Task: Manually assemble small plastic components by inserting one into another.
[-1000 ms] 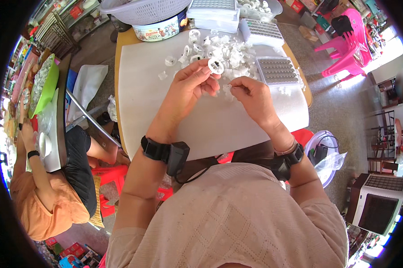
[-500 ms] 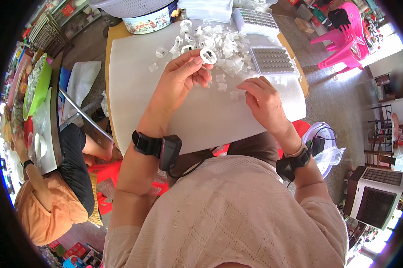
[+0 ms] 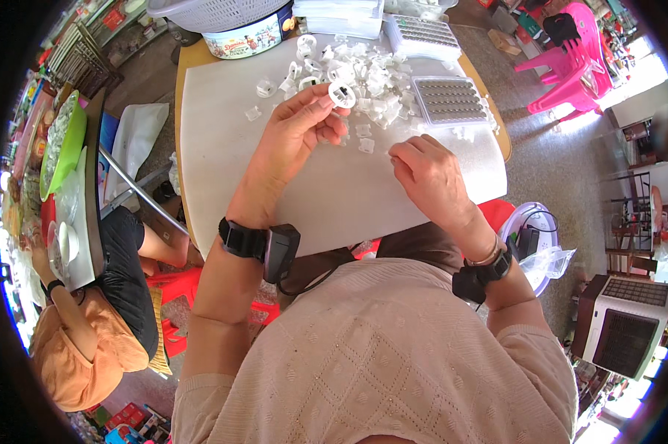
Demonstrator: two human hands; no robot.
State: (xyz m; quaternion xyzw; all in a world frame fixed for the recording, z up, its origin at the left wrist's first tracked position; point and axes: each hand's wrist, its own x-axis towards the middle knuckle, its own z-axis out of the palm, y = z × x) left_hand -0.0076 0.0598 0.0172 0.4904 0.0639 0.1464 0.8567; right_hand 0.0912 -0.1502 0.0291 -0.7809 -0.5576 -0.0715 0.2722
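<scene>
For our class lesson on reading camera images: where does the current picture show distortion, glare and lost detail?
Head view: edges of the white tabletop bend, and the picture's corners fall to black; head view: glare washes out a patch beside the pink chair, with blue-violet fringes near the rim; head view: the heaped white pieces blend together, blurring single outlines.

The right hand (image 3: 429, 177) is now farther toward the body and to the right, apart from the left hand (image 3: 297, 129) and no longer close to the white round part (image 3: 341, 95). Two small clear pieces (image 3: 366, 146) now show in the space between the hands. Half a second after its fingers were spread, they are bunched over the spot where another piece lay in view. At left, the co-worker's wristband (image 3: 53, 286) is farther back toward their body.
</scene>
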